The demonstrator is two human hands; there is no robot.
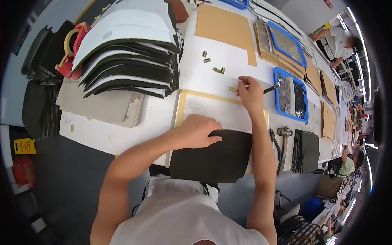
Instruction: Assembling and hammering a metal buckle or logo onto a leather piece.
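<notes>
My left hand (198, 130) has its curled fingers and thumb on the upper edge of a black sheet (210, 159), which lies across the near edge of a white board with yellow tape border (181, 106). My right hand (250, 94) is closed on a dark pen-like tool (269, 88) above the board's far right part. Its fingertips are near a small yellowish strip (232, 89) on the white table (192, 79). Several small metal pieces (218, 70) lie farther back.
At left are stacked black-and-white sheets (126, 61), grey boards (102, 106) and tape rolls (71, 45). At right are blue trays (304, 118), a hammer (283, 149), pliers (274, 147), black sheets (304, 153) and brown cardboard (220, 26). Co-workers (339, 43) work along the right.
</notes>
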